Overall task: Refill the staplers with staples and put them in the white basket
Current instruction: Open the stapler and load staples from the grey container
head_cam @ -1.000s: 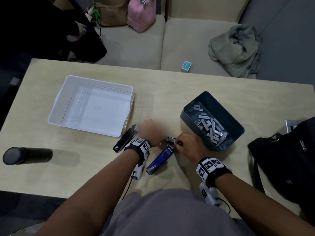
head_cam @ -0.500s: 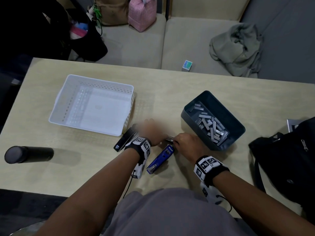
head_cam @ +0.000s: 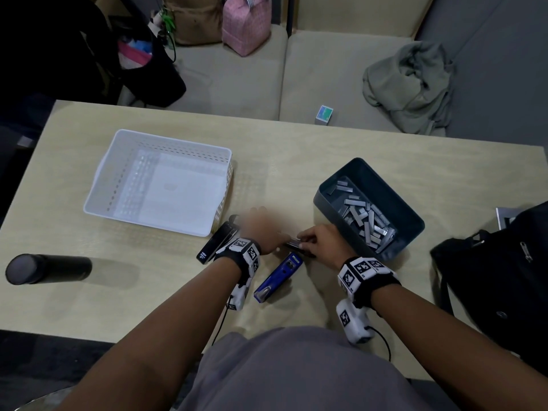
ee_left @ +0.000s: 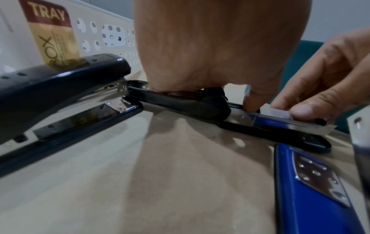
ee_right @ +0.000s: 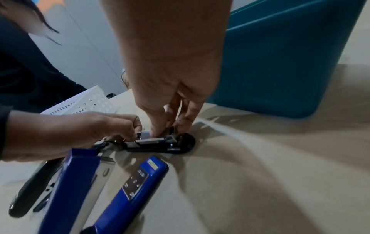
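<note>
An opened dark stapler (head_cam: 296, 245) lies flat on the table between my hands. My left hand (head_cam: 275, 238) grips its flipped-back top (ee_left: 180, 101) with curled fingers. My right hand (head_cam: 304, 241) pinches a staple strip (ee_left: 280, 114) and holds it on the stapler's blue magazine (ee_right: 158, 140). A closed black stapler (head_cam: 218, 243) lies left of my left wrist, against the white basket (head_cam: 118, 173), which holds nothing. A closed blue stapler (head_cam: 278, 277) lies just in front of my hands. The dark blue bin (head_cam: 412, 223) at the right holds several staple strips (head_cam: 364, 218).
A black bottle (head_cam: 47, 268) lies on its side at the table's left. A black bag (head_cam: 498, 280) sits at the right edge. Behind the table is a sofa with a grey garment (head_cam: 409, 87), bags and a small box (head_cam: 324, 114).
My right hand has edged left, closer to my left hand, over the opened stapler. The left hand stays on the stapler's top and shows slight motion blur.
</note>
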Demonstrator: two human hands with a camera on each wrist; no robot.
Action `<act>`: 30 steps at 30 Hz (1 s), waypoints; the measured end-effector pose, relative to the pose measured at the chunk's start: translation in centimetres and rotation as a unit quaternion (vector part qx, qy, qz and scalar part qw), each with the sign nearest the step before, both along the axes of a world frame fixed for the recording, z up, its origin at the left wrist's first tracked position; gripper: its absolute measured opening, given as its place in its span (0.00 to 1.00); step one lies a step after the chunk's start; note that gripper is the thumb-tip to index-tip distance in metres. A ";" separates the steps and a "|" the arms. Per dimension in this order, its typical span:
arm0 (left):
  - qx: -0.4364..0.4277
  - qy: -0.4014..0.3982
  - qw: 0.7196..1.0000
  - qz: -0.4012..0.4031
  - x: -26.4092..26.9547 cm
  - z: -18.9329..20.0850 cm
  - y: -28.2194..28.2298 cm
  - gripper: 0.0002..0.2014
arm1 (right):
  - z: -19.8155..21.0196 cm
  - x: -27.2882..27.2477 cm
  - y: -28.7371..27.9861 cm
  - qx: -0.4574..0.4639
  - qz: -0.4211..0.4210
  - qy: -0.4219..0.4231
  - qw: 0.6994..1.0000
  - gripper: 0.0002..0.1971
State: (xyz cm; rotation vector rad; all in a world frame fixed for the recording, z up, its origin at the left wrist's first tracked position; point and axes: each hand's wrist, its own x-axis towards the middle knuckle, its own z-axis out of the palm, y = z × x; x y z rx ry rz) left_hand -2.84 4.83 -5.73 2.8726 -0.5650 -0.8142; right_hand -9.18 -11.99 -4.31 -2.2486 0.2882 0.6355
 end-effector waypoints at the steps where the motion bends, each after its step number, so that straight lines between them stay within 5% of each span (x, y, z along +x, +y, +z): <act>1: 0.001 0.001 1.000 0.000 0.0 0.0 0.0 0.20 | 0.0 0.2 -0.1 0.001 -0.008 0.006 1.000 0.13; 14: -0.005 -0.005 1.000 -0.001 0.0 -0.3 0.1 0.19 | -0.8 0.5 -0.3 -0.008 -0.042 0.004 0.999 0.02; 24: -0.007 -0.004 1.000 0.002 0.0 -0.2 0.1 0.18 | 0.8 0.7 -0.9 0.144 -0.163 -0.007 0.976 0.15; 30: -0.008 -0.004 1.000 0.000 -0.1 -0.1 0.1 0.18 | 1.2 0.4 -0.8 0.210 -0.184 0.005 0.960 0.11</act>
